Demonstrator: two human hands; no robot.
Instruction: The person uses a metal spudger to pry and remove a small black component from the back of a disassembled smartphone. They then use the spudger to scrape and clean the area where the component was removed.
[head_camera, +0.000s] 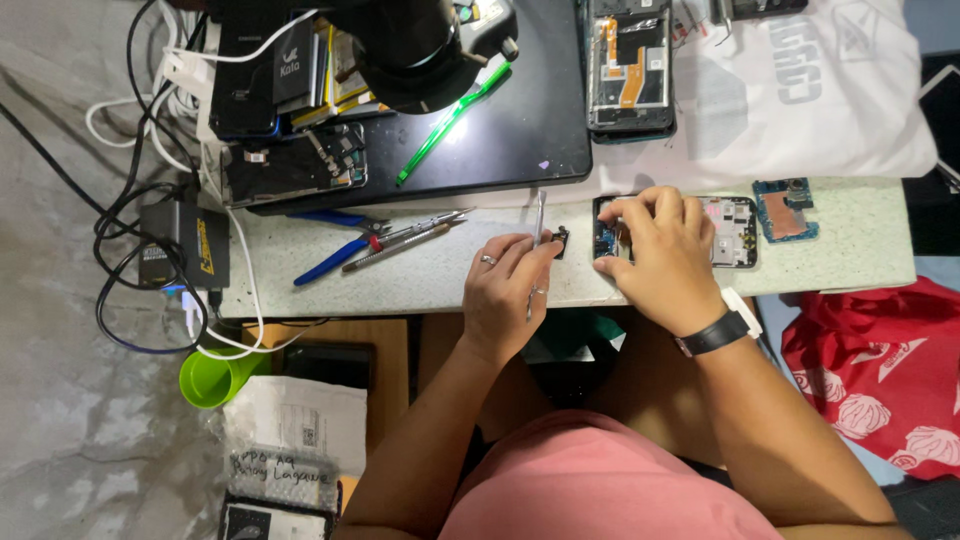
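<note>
Centrally, left hand (508, 290) on speckled bench top (860, 240), fingers pinched shut around thin metal tweezers (539, 218), tips up, small black part (562, 240) just beside. Right hand (660, 255) curled over opened phone (728, 230), fingertips pressing its left end; grip itself hidden, cannot tell. Black wristband (715, 335) on right wrist. Blue circuit board (785, 208) near phone; blue-handled pliers (345, 250) well left
</note>
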